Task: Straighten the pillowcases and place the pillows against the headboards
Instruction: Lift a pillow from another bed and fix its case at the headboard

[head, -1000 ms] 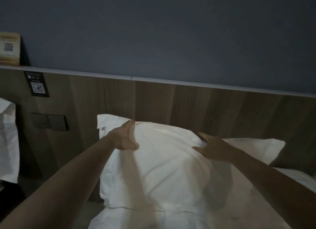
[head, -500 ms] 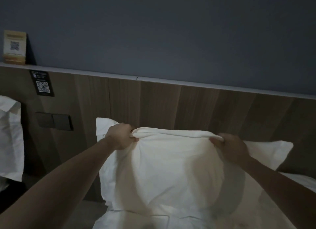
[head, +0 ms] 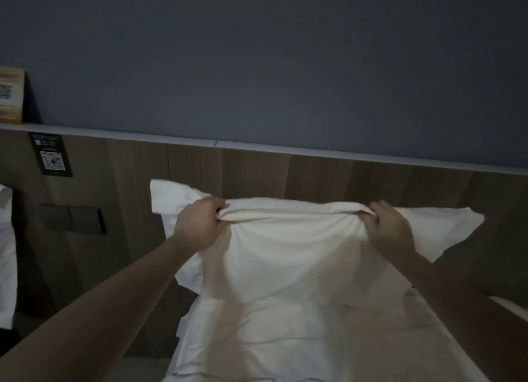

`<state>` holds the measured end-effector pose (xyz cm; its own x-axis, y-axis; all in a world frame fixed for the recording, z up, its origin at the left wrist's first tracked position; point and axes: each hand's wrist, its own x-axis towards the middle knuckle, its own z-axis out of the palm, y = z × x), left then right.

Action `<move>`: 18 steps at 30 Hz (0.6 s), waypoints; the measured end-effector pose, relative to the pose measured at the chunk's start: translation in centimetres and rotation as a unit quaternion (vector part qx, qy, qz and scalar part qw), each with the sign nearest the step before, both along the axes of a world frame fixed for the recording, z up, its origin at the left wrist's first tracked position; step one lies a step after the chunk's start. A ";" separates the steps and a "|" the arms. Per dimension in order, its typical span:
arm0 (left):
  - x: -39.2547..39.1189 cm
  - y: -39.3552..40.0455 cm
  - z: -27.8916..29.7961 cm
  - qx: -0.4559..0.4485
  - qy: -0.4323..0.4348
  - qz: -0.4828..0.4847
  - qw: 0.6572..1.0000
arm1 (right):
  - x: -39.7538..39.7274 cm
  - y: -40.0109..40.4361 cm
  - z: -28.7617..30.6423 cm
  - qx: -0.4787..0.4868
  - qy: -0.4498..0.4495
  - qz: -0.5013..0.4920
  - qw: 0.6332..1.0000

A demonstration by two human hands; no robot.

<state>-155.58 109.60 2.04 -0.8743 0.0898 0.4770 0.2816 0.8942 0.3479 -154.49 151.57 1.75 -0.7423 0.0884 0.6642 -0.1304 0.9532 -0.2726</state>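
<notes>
White pillow (head: 285, 253), upright against wooden headboard (head: 285, 176).
Left hand (head: 197, 224) and right hand (head: 391, 230) each clenched on its top edge; bed sheet (head: 271, 339) below the headboard.

The room is dim and the picture soft and grainy, with muted colour. The brightest area is the white pillow (head: 285, 247) at centre, lit from the front; grey shadows fall across its lower half toward 6 o'clock. The headboard (head: 285, 176) and wall (head: 257, 61) are dark, darkest at 3 o'clock. Wide-angle bending tilts the headboard's top edge. The code label (head: 51, 156) at 9 o'clock is blurred.
</notes>
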 end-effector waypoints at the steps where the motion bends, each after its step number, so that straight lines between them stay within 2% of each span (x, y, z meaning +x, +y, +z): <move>1: 0.0 0.1 -1.1 -0.042 -0.060 0.005 0.997 | 0.1 0.2 -1.1 0.023 -0.041 -0.003 0.999; 3: 0.6 0.5 -3.7 -0.110 -0.177 -0.003 0.978 | 0.3 0.6 -3.4 0.063 -0.144 0.009 0.988; 7: 3.8 0.1 -6.9 -0.127 -0.257 -0.059 0.956 | 3.0 0.6 -6.0 0.094 -0.363 0.043 0.926; 9: 6.5 -1.1 -8.0 -0.132 -0.338 -0.097 0.927 | 4.9 1.0 -6.7 0.081 -0.499 0.059 0.860; 11: 9.3 -2.0 -9.3 -0.150 -0.439 -0.163 0.871 | 7.2 1.2 -6.9 0.060 -0.632 0.082 0.768; 13: 11.8 -2.0 -10.2 -0.184 -0.524 -0.205 0.806 | 9.2 1.1 -7.2 0.046 -0.718 0.094 0.688; 14: 12.7 -1.9 -10.2 -0.173 -0.551 -0.196 0.792 | 9.8 1.1 -7.6 0.027 -0.736 0.104 0.668; 15: 13.0 -1.8 -10.2 -0.150 -0.551 -0.185 0.800 | 10.2 1.0 -7.9 0.007 -0.732 0.110 0.672; 16: 13.0 -1.7 -9.9 -0.119 -0.527 -0.177 0.823 | 10.2 1.0 -8.3 -0.020 -0.708 0.117 0.696; 18: 11.4 -2.1 -9.5 -0.076 -0.431 -0.130 0.890 | 9.2 1.1 -9.1 -0.091 -0.606 0.120 0.781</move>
<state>-144.21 107.49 -7.48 -0.8498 0.3477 -0.3961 0.1723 0.8935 0.4147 -145.26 152.65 -7.32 -0.8263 -0.1378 -0.5461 0.1602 0.8721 -0.4624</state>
